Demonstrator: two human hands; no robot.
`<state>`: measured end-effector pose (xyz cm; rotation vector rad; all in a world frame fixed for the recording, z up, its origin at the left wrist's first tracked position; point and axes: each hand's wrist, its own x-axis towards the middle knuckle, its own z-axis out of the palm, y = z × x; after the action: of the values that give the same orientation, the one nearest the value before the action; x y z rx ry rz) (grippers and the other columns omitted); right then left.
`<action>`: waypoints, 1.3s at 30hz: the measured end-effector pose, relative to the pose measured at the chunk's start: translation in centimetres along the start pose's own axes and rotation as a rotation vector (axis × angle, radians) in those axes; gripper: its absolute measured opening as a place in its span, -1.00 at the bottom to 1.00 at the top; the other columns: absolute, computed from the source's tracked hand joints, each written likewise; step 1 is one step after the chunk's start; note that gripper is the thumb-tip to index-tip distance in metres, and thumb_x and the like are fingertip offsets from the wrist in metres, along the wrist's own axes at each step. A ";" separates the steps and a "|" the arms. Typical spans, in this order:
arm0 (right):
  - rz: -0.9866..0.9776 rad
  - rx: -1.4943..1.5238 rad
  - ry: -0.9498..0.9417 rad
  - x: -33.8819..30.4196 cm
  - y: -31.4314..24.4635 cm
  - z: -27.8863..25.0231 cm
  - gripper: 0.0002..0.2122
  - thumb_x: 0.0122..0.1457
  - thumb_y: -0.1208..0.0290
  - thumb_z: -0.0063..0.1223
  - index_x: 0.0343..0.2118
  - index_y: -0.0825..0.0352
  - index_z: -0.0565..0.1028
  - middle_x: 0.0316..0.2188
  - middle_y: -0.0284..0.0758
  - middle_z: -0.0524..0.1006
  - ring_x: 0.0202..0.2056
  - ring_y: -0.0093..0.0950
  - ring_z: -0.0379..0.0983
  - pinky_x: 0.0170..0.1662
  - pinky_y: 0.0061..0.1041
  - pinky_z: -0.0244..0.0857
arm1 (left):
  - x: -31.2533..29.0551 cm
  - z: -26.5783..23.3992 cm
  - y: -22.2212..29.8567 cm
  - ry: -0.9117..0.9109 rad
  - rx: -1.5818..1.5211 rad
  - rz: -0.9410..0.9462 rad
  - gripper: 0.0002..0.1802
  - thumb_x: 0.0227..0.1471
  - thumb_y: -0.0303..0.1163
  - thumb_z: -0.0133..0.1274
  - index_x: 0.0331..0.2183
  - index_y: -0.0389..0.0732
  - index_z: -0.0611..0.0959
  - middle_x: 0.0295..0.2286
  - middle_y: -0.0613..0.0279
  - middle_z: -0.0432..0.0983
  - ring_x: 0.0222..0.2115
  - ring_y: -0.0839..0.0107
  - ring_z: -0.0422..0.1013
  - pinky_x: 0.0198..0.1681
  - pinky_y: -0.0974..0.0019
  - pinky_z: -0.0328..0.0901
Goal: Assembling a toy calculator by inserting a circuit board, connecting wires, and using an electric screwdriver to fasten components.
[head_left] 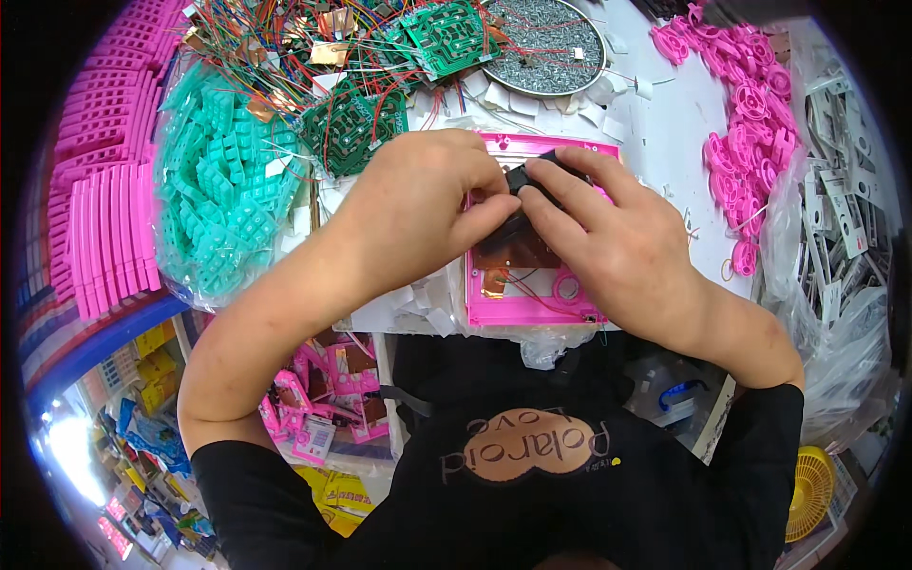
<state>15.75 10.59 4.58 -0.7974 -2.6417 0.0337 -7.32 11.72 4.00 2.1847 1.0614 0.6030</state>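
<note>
A pink plastic casing (486,311) lies at the table's front edge, open side up. Inside it are a brown copper-toned board (518,253), thin wires and a pink ring (566,286). My left hand (418,199) pinches a small black piece (517,179) at the upper part of the casing, thumb and forefinger together. From the other side my right hand (608,228) presses its fingertips on the same piece, and its palm covers the casing's right side. My fingers hide much of the black piece, so its exact kind is unclear.
Green circuit boards (356,123) with tangled wires sit beyond my left hand, beside a bag of turquoise button pads (223,171). A round tray of screws (546,57) stands behind. Pink rings (750,114) and bagged grey parts (836,199) lie right; pink panels (114,228) are stacked left.
</note>
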 end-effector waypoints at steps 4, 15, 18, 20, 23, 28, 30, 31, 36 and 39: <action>-0.004 -0.021 0.004 0.2 0.1 0.3 -0.69 -0.10 0.42 0.18 -0.24 0.41 0.54 -0.15 -0.23 0.56 -0.07 -0.27 0.50 -0.25 -0.41 0.52 | 0.3 0.5 0.2 -0.015 -0.154 -0.268 -0.83 0.05 -0.42 0.25 -0.46 -0.32 0.66 -0.57 0.22 0.54 -0.58 0.51 0.45 -0.54 0.38 0.30; 0.016 0.100 -0.098 0.7 1.3 -0.3 -0.72 -0.05 0.42 0.20 -0.22 0.32 0.52 -0.30 -0.35 0.55 -0.22 -0.34 0.47 -0.33 -0.42 0.47 | 3.3 -1.0 -1.3 -0.284 -0.269 -0.466 -0.86 0.08 -0.41 0.23 -0.39 -0.30 0.68 -0.56 0.39 0.54 -0.50 0.68 0.39 -0.44 0.48 0.28; 0.049 0.254 -0.076 0.6 3.0 -0.1 -0.72 -0.02 0.51 0.22 -0.19 0.30 0.51 -0.31 -0.34 0.55 -0.24 -0.28 0.45 -0.23 -0.37 0.43 | 3.8 -0.7 -1.4 -0.309 -0.382 -0.574 -0.86 0.09 -0.39 0.25 -0.39 -0.26 0.69 -0.57 0.44 0.53 -0.54 0.70 0.35 -0.49 0.51 0.22; 0.059 0.319 -0.068 0.3 3.7 0.0 -0.71 -0.03 0.53 0.23 -0.19 0.31 0.50 -0.30 -0.31 0.54 -0.25 -0.25 0.45 -0.20 -0.33 0.41 | 4.0 -0.4 -1.4 -0.295 -0.488 -0.622 -0.86 0.10 -0.36 0.25 -0.39 -0.23 0.70 -0.57 0.47 0.51 -0.57 0.72 0.31 -0.52 0.53 0.17; 0.050 0.364 -0.051 -0.2 4.0 0.1 -0.71 -0.04 0.56 0.24 -0.19 0.33 0.50 -0.30 -0.28 0.53 -0.25 -0.22 0.43 -0.18 -0.30 0.40 | 3.9 0.1 -1.4 -0.248 -0.492 -0.618 -0.86 0.11 -0.35 0.26 -0.39 -0.21 0.70 -0.59 0.49 0.49 -0.59 0.75 0.28 -0.55 0.55 0.10; 0.061 0.352 -0.062 0.1 3.7 -0.1 -0.71 -0.03 0.55 0.24 -0.19 0.35 0.49 -0.29 -0.26 0.52 -0.23 -0.20 0.43 -0.16 -0.29 0.40 | 3.7 -0.4 -1.1 -0.240 -0.341 -0.562 -0.81 0.11 -0.34 0.25 -0.39 -0.28 0.70 -0.57 0.45 0.51 -0.58 0.71 0.29 -0.52 0.52 0.18; 0.075 0.353 -0.041 -0.1 3.7 0.2 -0.71 -0.02 0.53 0.24 -0.19 0.36 0.49 -0.29 -0.25 0.52 -0.22 -0.20 0.43 -0.16 -0.29 0.40 | 3.2 -0.6 -0.7 -0.201 -0.253 -0.479 -0.80 0.12 -0.35 0.25 -0.38 -0.31 0.70 -0.56 0.44 0.52 -0.57 0.71 0.29 -0.51 0.51 0.20; 0.089 0.350 -0.049 -0.1 3.6 0.2 -0.71 -0.02 0.53 0.24 -0.19 0.36 0.49 -0.29 -0.25 0.52 -0.22 -0.20 0.43 -0.15 -0.29 0.40 | 2.6 -0.6 -0.3 -0.167 -0.253 -0.428 -0.80 0.11 -0.36 0.25 -0.37 -0.32 0.70 -0.55 0.43 0.53 -0.57 0.71 0.29 -0.50 0.51 0.20; 0.144 0.329 -0.071 0.0 3.2 0.1 -0.70 -0.01 0.53 0.22 -0.17 0.36 0.49 -0.29 -0.24 0.52 -0.22 -0.20 0.43 -0.15 -0.29 0.40 | 1.7 -0.6 0.3 -0.094 -0.194 -0.325 -0.84 0.10 -0.41 0.24 -0.35 -0.32 0.69 -0.56 0.45 0.49 -0.56 0.72 0.27 -0.50 0.50 0.19; 0.130 0.333 -0.063 0.2 3.2 0.0 -0.70 -0.01 0.52 0.22 -0.16 0.36 0.49 -0.28 -0.24 0.52 -0.22 -0.20 0.42 -0.15 -0.29 0.40 | 1.8 -0.2 -0.1 -0.089 -0.253 -0.351 -0.85 0.09 -0.41 0.25 -0.36 -0.32 0.69 -0.58 0.47 0.45 -0.57 0.72 0.24 -0.51 0.50 0.17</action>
<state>17.28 13.34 4.25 -0.8587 -2.5396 0.5260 -6.40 13.29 4.29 1.7395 1.2133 0.4469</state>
